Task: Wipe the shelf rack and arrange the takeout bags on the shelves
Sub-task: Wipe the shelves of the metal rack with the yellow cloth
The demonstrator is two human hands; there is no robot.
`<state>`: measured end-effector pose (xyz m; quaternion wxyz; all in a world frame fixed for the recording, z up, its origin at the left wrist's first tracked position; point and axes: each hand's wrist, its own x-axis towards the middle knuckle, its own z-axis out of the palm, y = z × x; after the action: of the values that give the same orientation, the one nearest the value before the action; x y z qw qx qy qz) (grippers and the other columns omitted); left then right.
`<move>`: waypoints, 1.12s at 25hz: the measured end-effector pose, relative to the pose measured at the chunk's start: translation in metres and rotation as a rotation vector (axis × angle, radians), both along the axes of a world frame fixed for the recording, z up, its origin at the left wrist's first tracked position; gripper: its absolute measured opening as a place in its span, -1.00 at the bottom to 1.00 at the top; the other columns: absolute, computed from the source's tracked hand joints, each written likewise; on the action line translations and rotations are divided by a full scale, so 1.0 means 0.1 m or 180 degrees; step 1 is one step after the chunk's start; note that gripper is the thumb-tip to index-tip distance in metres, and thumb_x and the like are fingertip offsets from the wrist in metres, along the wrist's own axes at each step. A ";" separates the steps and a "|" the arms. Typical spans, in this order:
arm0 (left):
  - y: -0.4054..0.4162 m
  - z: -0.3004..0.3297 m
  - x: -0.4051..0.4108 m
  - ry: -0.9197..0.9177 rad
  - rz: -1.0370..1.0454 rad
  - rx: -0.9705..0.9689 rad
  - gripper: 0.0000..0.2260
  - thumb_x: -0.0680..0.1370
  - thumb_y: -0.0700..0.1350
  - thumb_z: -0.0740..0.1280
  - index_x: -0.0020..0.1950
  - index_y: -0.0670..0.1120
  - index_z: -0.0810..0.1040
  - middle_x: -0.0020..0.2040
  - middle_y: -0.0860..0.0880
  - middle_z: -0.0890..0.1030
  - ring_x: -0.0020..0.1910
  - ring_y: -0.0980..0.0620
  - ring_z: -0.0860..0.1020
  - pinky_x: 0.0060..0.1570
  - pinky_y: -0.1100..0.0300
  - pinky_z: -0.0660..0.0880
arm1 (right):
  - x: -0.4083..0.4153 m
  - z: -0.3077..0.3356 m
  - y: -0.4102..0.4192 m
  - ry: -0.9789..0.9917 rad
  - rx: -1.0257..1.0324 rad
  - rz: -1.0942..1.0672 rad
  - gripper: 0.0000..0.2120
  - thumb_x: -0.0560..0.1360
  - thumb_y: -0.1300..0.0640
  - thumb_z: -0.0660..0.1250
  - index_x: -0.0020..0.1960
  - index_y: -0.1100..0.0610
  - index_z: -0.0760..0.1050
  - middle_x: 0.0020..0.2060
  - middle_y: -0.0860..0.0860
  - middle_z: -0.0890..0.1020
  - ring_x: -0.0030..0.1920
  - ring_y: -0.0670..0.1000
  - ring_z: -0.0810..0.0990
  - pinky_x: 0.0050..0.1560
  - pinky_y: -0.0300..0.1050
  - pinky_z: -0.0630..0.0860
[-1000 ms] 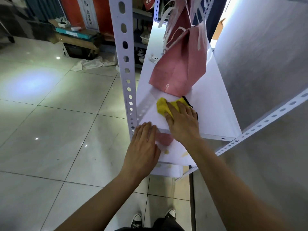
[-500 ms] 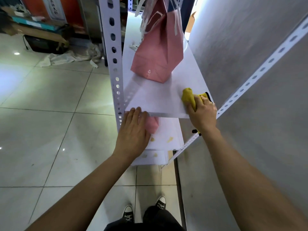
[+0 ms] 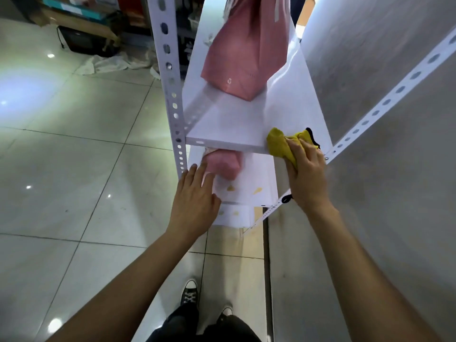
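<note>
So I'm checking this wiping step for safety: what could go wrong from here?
1. The right hand wipes the yellow cloth along the shelf front edge; a wider sweep might bump the pink bag standing there.
2. The cloth sits close to the perforated upright, where it might snag.
3. The left hand hangs open near the lower pink bag and could nudge it.

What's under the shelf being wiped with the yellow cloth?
Under the top shelf, a second pink bag pokes out on the lower shelf, which has yellowish spots. The shelf above covers the rest of that bag.
</note>
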<state>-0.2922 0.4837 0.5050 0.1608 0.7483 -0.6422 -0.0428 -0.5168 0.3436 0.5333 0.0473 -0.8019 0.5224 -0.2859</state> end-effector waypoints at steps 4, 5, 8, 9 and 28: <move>0.21 -0.25 -0.27 0.0274 0.0065 0.0120 -0.59 0.51 -0.19 0.35 0.36 -0.21 0.49 0.48 -0.26 0.40 0.47 -0.28 0.36 0.47 -0.17 0.26 | -0.22 -0.35 0.32 -0.0366 0.0291 0.0385 -0.60 0.65 0.12 0.24 0.48 0.06 0.41 0.42 0.11 0.44 0.36 0.23 0.44 0.32 0.22 0.43; 0.26 -0.35 -0.32 0.0282 0.0078 0.0197 -0.59 0.51 -0.19 0.36 0.36 -0.20 0.49 0.48 -0.24 0.40 0.47 -0.27 0.36 0.48 -0.14 0.27 | -0.26 -0.51 0.40 -0.0490 0.0473 0.0438 -0.60 0.65 0.16 0.25 0.49 0.05 0.40 0.41 0.10 0.44 0.34 0.21 0.45 0.31 0.20 0.44; 0.38 -0.76 -0.41 0.0314 0.0157 0.0364 -0.58 0.49 -0.20 0.38 0.35 -0.18 0.50 0.46 -0.22 0.43 0.45 -0.25 0.40 0.46 -0.10 0.30 | -0.34 -1.15 0.55 -0.0695 0.1061 0.0375 -0.56 0.64 0.27 0.25 0.49 0.04 0.38 0.38 0.13 0.47 0.35 0.12 0.42 0.38 0.04 0.36; 0.41 -0.93 -0.43 0.0314 0.0181 0.0429 -0.58 0.48 -0.20 0.40 0.34 -0.18 0.51 0.45 -0.22 0.45 0.44 -0.24 0.41 0.44 -0.09 0.32 | -0.34 -1.37 0.56 -0.0716 0.1193 0.0357 -0.58 0.64 0.25 0.23 0.49 0.05 0.38 0.37 0.13 0.48 0.35 0.10 0.42 0.38 -0.06 0.33; -0.01 -2.82 -0.17 0.0641 0.0190 0.0814 -0.49 0.44 -0.23 0.47 0.39 -0.16 0.49 0.45 -0.17 0.46 0.41 -0.21 0.45 0.31 -0.10 0.46 | 0.36 -3.25 -1.14 0.0976 0.1335 -0.0107 -0.47 0.65 0.10 0.17 0.60 0.05 0.18 0.59 0.13 0.19 0.56 0.23 0.14 0.55 0.17 0.04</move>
<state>-0.3096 0.4832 0.2226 0.1290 0.7733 -0.5896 -0.1941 -0.4808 0.2297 0.2086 0.1281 -0.7998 0.5846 -0.0471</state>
